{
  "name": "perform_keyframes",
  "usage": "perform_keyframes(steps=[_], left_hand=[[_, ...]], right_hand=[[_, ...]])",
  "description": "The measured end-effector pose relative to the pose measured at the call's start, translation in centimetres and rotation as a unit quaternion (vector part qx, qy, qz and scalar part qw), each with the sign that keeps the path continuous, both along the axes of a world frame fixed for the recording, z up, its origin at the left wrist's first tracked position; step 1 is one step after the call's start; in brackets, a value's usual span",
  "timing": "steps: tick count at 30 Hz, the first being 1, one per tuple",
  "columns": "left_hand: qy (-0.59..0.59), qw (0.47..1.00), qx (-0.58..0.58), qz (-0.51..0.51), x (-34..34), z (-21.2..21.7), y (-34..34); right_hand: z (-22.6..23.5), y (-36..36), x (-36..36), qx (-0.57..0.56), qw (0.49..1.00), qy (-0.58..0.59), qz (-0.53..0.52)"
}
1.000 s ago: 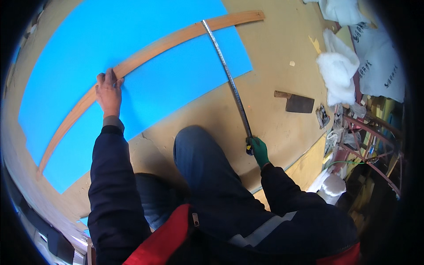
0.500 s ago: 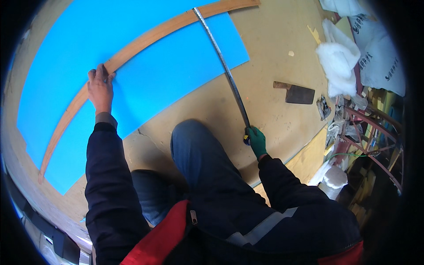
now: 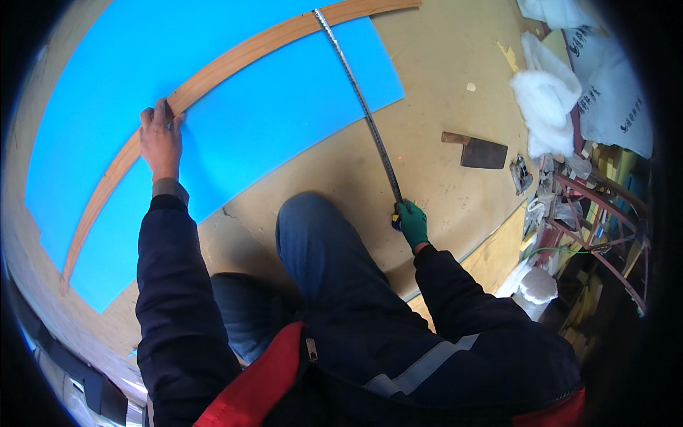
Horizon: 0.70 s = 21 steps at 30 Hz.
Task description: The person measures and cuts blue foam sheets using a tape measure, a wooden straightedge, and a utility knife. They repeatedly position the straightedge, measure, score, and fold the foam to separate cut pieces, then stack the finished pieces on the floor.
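Note:
A long wooden strip [image 3: 242, 58] lies across a bright blue sheet [image 3: 284, 107], its far right end reaching past the sheet. My bare left hand [image 3: 161, 139] grips the strip left of its middle, fingers over the far edge and thumb on the near side. In a green glove, my right hand [image 3: 413, 222] is closed around a tape measure [image 3: 396, 222], whose case is mostly hidden. The drawn-out metal blade [image 3: 366, 114] runs away from me over the sheet's right part, its end resting at the strip.
A cleaver [image 3: 484, 152] with a wooden handle lies on the tan board [image 3: 441, 99] to the right. Beside it is a small metal tool [image 3: 521, 174]. White wadding [image 3: 544, 99], printed white sacks [image 3: 612, 92] and a reddish metal frame [image 3: 605, 242] crowd the right side.
My right hand and the tape measure have shifted very slightly away from me. My left hand keeps its hold on the strip.

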<state>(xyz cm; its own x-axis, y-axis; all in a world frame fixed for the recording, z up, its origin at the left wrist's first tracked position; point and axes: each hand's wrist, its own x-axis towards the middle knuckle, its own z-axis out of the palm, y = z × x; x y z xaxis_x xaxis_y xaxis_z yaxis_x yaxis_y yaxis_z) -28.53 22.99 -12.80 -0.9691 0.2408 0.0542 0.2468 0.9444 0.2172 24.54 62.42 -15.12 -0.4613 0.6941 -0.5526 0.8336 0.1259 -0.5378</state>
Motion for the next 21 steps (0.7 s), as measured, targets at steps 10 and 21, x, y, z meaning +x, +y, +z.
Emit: perform_keyframes(steps=[10,21], left_hand=[[0.003,1.000,-0.002,0.001,0.2,0.1,0.1],[0.012,1.000,0.005,0.005,0.4,-0.4,-0.1]], right_hand=[[0.0,0.7,-0.3,-0.030,0.999,-0.028,0.008],[1.2,0.4,-1.5,-0.072,0.996,-0.038,-0.029]])
